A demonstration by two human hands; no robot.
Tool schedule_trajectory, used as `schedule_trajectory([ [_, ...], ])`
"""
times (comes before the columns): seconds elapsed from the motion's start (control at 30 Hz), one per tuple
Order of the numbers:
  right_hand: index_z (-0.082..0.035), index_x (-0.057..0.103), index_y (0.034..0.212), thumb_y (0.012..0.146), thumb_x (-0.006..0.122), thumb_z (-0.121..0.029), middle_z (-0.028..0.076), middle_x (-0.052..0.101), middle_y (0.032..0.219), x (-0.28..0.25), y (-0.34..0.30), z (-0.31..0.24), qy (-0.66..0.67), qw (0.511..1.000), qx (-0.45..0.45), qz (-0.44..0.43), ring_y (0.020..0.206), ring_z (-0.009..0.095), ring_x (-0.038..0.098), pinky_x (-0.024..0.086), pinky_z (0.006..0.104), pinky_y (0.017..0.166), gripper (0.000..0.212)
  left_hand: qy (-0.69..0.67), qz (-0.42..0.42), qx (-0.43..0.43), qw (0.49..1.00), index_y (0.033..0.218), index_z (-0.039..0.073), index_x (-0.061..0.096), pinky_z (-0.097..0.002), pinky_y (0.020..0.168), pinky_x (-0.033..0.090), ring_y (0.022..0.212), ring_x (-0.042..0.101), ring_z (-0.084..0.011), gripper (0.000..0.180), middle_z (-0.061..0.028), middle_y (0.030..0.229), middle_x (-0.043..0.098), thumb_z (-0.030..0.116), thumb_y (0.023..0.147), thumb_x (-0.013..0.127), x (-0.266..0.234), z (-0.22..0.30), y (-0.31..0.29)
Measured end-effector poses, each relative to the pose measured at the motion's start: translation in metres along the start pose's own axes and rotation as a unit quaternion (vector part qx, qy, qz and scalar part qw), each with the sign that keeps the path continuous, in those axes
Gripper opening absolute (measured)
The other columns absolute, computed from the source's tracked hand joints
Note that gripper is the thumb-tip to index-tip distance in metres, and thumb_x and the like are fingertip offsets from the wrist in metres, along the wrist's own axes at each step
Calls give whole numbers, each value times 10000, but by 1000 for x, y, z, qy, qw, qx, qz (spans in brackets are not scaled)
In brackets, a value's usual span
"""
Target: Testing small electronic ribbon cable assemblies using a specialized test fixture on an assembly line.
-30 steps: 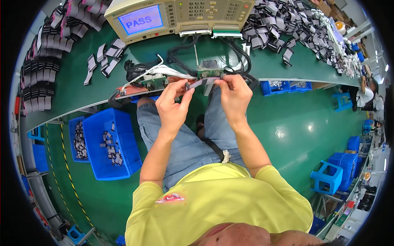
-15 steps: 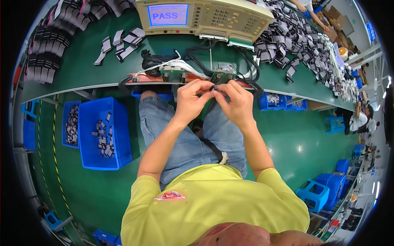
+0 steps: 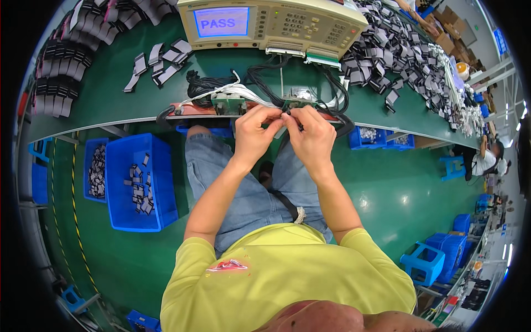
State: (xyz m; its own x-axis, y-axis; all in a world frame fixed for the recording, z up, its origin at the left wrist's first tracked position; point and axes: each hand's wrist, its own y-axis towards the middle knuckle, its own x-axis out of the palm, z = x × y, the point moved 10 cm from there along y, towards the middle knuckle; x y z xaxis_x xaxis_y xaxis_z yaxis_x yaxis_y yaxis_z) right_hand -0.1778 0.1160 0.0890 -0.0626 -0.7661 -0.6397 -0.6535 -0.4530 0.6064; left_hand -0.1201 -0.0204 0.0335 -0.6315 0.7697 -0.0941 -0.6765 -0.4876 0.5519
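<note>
My left hand (image 3: 257, 133) and my right hand (image 3: 311, 135) meet at the front edge of the bench, thumbs and fingertips pinched together. Between them is a small black connector (image 3: 285, 109), mostly covered by the fingers. It sits right against a green circuit board (image 3: 298, 103) on the reddish fixture strip (image 3: 196, 110); whether it is plugged in I cannot tell. To the left on that strip is a second green board (image 3: 228, 105). White wires (image 3: 251, 94) and black cables (image 3: 202, 86) run behind the boards.
A beige tester (image 3: 271, 25) with a lit screen stands behind the fixture. Short grey ribbon cables (image 3: 160, 61) lie at left, with a large heap (image 3: 381, 52) at right. Blue bins (image 3: 124, 205) stand on the floor at left. A blue stool (image 3: 423, 263) is at lower right.
Both hands have moved slightly forward to the board, with the right hand a little further left. The small connector between them has gone closer to the board.
</note>
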Motion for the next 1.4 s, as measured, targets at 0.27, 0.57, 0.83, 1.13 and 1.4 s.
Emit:
schedule_trajectory([
  [0.27,-96,647,859,871,843,-231,36,679,792,1,-4,7,-13,995,71,69,607,302,663,498,400,526,238,45,60,-3,997,1016,-22,692,-318,676,601,762,738,-217,194,-114,916,710,-54,849,785,3,3,-1],
  [0.57,-61,704,1056,783,926,-220,116,725,1071,-34,-10,-1,73,995,-66,34,832,303,730,582,372,644,387,166,25,164,972,903,35,723,-333,624,555,718,694,-216,125,-82,893,711,21,843,831,-67,83,17],
  [0.83,-35,717,1066,852,848,-49,120,731,1160,-49,-39,19,149,986,-50,59,588,113,581,414,246,446,251,453,-14,36,890,1012,11,717,-386,761,530,884,666,-268,290,-119,984,679,234,871,837,-256,-51,117],
  [1.13,-60,682,1071,830,816,-107,117,686,1199,-22,-41,-34,114,981,-148,59,728,235,718,569,325,589,279,427,-7,79,901,1059,19,738,-306,758,537,896,659,-193,212,-87,1086,669,146,913,824,-295,-85,111],
  [1.4,-51,708,1060,799,837,-87,109,694,1227,-21,-46,-35,131,980,-129,82,635,141,642,534,285,560,293,393,91,14,915,1041,18,738,-282,651,505,694,598,-96,228,-44,803,709,244,1047,706,-299,-93,105],
])
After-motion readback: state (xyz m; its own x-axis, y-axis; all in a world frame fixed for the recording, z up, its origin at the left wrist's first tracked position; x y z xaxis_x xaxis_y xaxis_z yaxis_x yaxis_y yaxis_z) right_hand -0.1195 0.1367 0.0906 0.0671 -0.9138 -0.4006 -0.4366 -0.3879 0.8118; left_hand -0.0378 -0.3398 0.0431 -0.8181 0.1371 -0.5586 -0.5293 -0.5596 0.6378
